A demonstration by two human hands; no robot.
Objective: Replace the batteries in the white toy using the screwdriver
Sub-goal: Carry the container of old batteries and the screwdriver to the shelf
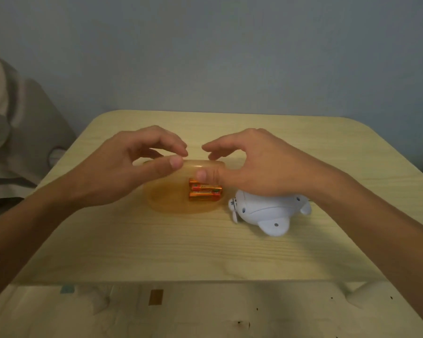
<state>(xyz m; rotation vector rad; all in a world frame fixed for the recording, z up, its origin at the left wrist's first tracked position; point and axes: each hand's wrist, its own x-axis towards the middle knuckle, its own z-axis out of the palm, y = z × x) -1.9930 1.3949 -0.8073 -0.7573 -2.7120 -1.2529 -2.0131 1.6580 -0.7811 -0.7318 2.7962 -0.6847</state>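
A white airplane-shaped toy point(266, 211) lies on the pale wooden table point(132, 245), right of centre, with small screw holes showing in its shell. To its left is a translucent amber dish point(166, 198) with three orange batteries point(205, 192) inside. My left hand point(122, 172) hovers over the dish's left side, fingers curled and apart, its thumb by the far rim. My right hand point(252, 164) hovers over the dish's right side and the toy, fingers apart, thumb tip just above the batteries. Neither hand holds anything. No screwdriver is in view.
Grey and white fabric point(22, 132) is piled off the table's left edge. A grey wall stands behind the table. Below the table's front edge point(205, 281) is a light patterned surface point(156, 308).
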